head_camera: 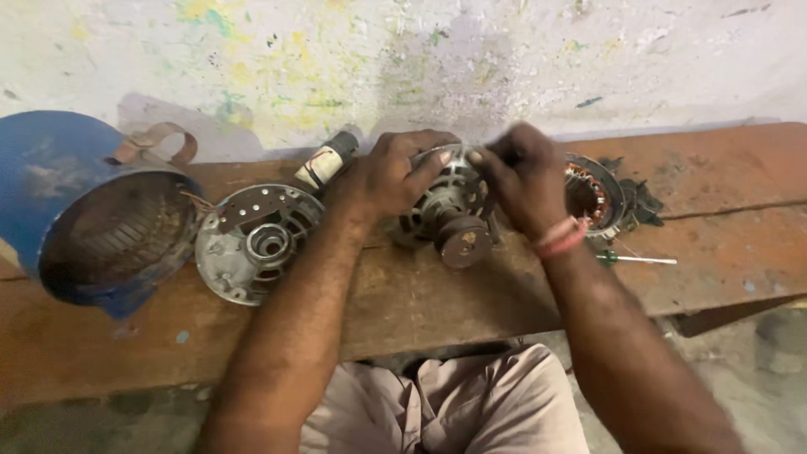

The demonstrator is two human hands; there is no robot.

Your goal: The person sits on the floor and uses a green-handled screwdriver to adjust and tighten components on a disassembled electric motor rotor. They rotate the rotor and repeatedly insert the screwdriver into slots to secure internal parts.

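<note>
A grey metal motor body with a brown round pulley on its front stands on a wooden bench. My left hand grips the motor's top left side. My right hand rests its fingers on the motor's top right edge; a red and white band circles that wrist. The back of the motor is hidden behind both hands.
A round metal end cover lies left of the motor, and a blue metal housing stands further left. A small white cylinder leans by the wall. A stator with copper windings and a green-handled screwdriver lie right.
</note>
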